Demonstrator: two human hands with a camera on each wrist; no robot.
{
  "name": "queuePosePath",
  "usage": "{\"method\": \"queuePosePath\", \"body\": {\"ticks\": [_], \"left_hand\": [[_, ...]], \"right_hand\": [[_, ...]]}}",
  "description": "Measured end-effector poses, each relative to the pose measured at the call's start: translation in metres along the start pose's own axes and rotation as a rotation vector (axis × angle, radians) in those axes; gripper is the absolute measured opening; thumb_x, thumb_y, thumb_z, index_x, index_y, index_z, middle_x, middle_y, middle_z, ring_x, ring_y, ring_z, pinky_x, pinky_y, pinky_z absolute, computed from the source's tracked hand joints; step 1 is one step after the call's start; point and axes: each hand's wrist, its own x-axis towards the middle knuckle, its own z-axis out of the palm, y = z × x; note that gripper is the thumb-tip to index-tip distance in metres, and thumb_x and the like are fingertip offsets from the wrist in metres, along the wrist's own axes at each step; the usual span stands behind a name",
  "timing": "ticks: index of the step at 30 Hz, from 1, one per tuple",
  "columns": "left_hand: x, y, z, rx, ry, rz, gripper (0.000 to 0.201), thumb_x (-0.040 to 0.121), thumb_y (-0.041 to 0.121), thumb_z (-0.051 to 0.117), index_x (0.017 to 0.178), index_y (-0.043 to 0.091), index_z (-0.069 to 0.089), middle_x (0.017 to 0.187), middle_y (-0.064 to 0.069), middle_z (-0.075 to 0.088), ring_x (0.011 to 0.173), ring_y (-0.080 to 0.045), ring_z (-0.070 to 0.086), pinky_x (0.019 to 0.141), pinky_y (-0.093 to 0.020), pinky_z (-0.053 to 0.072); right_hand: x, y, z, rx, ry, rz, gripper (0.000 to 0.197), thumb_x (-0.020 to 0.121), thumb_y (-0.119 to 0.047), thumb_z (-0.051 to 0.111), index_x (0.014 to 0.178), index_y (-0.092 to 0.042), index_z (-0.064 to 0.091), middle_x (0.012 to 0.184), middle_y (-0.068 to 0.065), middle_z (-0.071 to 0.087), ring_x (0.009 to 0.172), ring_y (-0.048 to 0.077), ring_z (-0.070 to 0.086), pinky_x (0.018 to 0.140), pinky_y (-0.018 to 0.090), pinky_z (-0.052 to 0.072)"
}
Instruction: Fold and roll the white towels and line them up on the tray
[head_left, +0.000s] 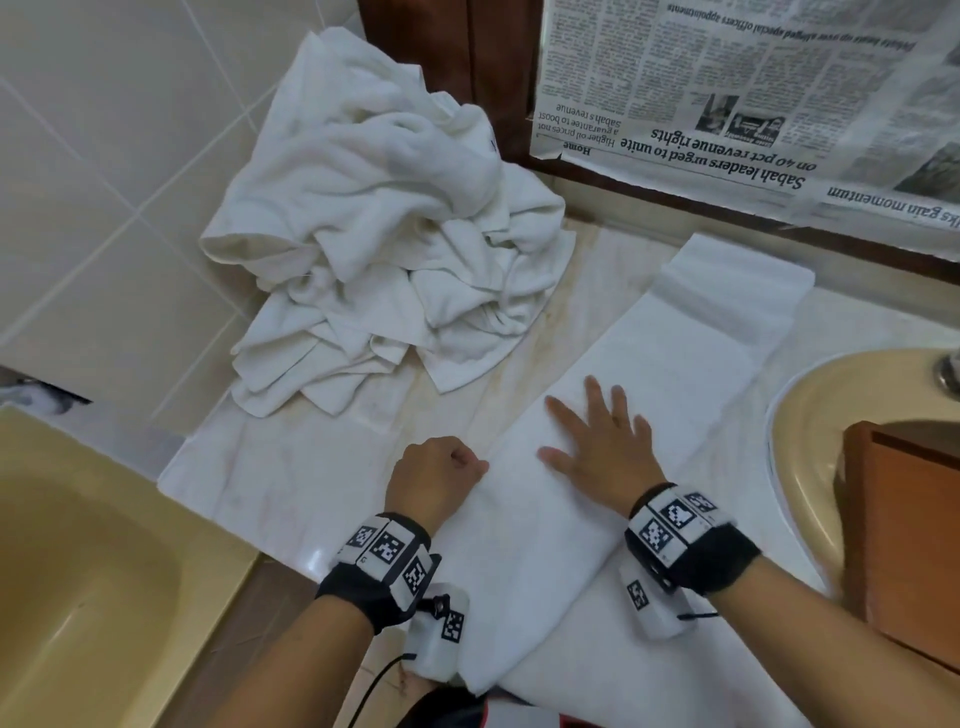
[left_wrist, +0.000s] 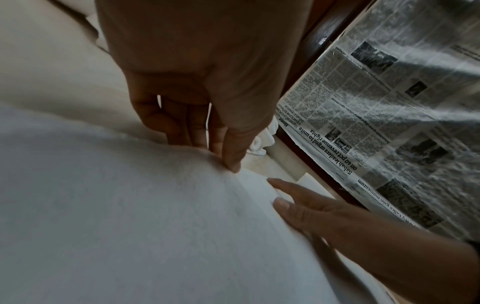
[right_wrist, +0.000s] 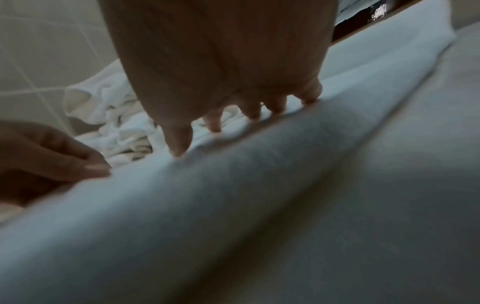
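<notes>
A long folded white towel (head_left: 639, 374) lies slantwise on the marble counter (head_left: 291, 467), from the front edge to the back right. My right hand (head_left: 597, 441) lies flat on its middle with the fingers spread. My left hand (head_left: 441, 475) is curled at the towel's left edge. In the left wrist view the left hand (left_wrist: 221, 144) pinches that edge of the towel (left_wrist: 130, 205), thumb on top, while the right hand (left_wrist: 311, 205) rests beside it. The right wrist view shows the right hand (right_wrist: 215, 115) with fingertips on the towel (right_wrist: 259, 205) and the left hand (right_wrist: 52, 156) at its edge.
A heap of crumpled white towels (head_left: 395, 249) sits at the back left of the counter against the tiled wall. A beige sink (head_left: 810, 415) is at the right, with a brown wooden tray or box (head_left: 904, 525) over its near side. Newspaper (head_left: 727, 93) covers the wall behind. A yellow tub (head_left: 78, 571) lies lower left.
</notes>
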Motion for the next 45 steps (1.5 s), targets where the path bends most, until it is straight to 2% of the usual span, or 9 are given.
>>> {"method": "queuePosePath", "body": {"ticks": [6, 10, 18, 24, 29, 33, 38, 41, 45], "left_hand": [[-0.007, -0.018, -0.009, 0.002, -0.001, -0.017, 0.019, 0.087, 0.039, 0.065, 0.075, 0.025, 0.063, 0.076, 0.010, 0.061, 0.088, -0.015, 0.060, 0.082, -0.031, 0.051], [-0.012, -0.025, -0.011, 0.017, 0.071, -0.026, 0.019, 0.087, 0.045, 0.064, 0.084, 0.025, 0.063, 0.077, 0.010, 0.061, 0.084, -0.016, 0.062, 0.077, -0.031, 0.052], [-0.029, -0.053, -0.028, -0.019, -0.055, -0.027, 0.019, 0.087, 0.040, 0.066, 0.079, 0.023, 0.067, 0.077, 0.004, 0.069, 0.084, -0.017, 0.064, 0.082, -0.032, 0.053], [-0.034, -0.053, -0.034, -0.112, -0.102, -0.046, 0.027, 0.088, 0.032, 0.067, 0.069, 0.015, 0.074, 0.063, 0.001, 0.072, 0.065, -0.016, 0.069, 0.080, -0.034, 0.057], [-0.034, -0.056, -0.039, -0.113, -0.115, -0.128, 0.027, 0.084, 0.032, 0.070, 0.069, 0.010, 0.074, 0.063, 0.001, 0.072, 0.064, -0.016, 0.070, 0.077, -0.030, 0.057], [-0.035, -0.050, -0.046, -0.353, -0.238, -0.231, 0.022, 0.082, 0.022, 0.075, 0.074, 0.002, 0.072, 0.064, -0.003, 0.071, 0.048, -0.011, 0.061, 0.063, -0.019, 0.049], [-0.027, -0.053, -0.042, -0.012, -0.254, -0.259, 0.027, 0.083, 0.032, 0.071, 0.073, 0.008, 0.074, 0.062, 0.001, 0.072, 0.053, -0.010, 0.065, 0.078, -0.027, 0.057], [-0.025, -0.051, -0.044, 0.185, -0.283, -0.236, 0.029, 0.081, 0.039, 0.068, 0.066, 0.014, 0.071, 0.062, 0.004, 0.071, 0.062, -0.011, 0.068, 0.077, -0.026, 0.055], [-0.029, -0.031, -0.044, 0.508, -0.119, -0.023, 0.046, 0.077, 0.064, 0.064, 0.087, 0.019, 0.064, 0.089, 0.003, 0.064, 0.085, -0.019, 0.063, 0.077, -0.032, 0.053]], "right_hand": [[0.000, 0.004, 0.004, 0.000, -0.054, 0.052, 0.066, 0.091, -0.069, 0.031, 0.146, -0.056, -0.002, 0.158, -0.009, -0.026, 0.146, 0.024, -0.022, 0.113, 0.059, -0.002], [0.000, -0.005, 0.002, 0.013, -0.049, 0.084, 0.065, 0.092, -0.066, 0.033, 0.146, -0.055, -0.001, 0.158, -0.009, -0.024, 0.146, 0.024, -0.021, 0.114, 0.059, 0.000], [0.017, 0.011, -0.017, -0.032, -0.059, 0.148, 0.063, 0.094, -0.065, 0.032, 0.145, -0.056, -0.003, 0.158, -0.011, -0.023, 0.147, 0.023, -0.016, 0.115, 0.058, 0.003], [0.004, -0.019, -0.023, -0.010, 0.063, 0.202, 0.058, 0.098, -0.049, 0.038, 0.151, -0.041, 0.014, 0.161, 0.003, -0.010, 0.148, 0.030, -0.007, 0.116, 0.055, 0.005], [-0.028, -0.051, 0.015, 0.040, -0.071, 0.113, 0.068, 0.090, -0.070, 0.029, 0.149, -0.049, 0.000, 0.159, -0.006, -0.020, 0.147, 0.028, -0.016, 0.113, 0.060, 0.004], [-0.024, -0.044, 0.019, 0.010, -0.099, 0.108, 0.073, 0.087, -0.075, 0.030, 0.146, -0.054, -0.008, 0.157, -0.008, -0.028, 0.145, 0.026, -0.023, 0.112, 0.063, 0.001], [-0.024, -0.043, 0.020, -0.011, -0.104, 0.083, 0.062, 0.094, -0.066, 0.024, 0.145, -0.054, -0.009, 0.156, -0.008, -0.029, 0.145, 0.027, -0.024, 0.112, 0.064, 0.001], [-0.026, -0.041, 0.022, -0.022, -0.098, 0.067, 0.058, 0.097, -0.061, 0.020, 0.145, -0.054, -0.012, 0.156, -0.007, -0.030, 0.144, 0.028, -0.025, 0.111, 0.064, 0.001], [-0.025, -0.039, 0.023, -0.025, -0.111, 0.061, 0.063, 0.095, -0.065, 0.023, 0.145, -0.054, -0.013, 0.155, -0.008, -0.033, 0.144, 0.027, -0.027, 0.111, 0.064, 0.000]]}}
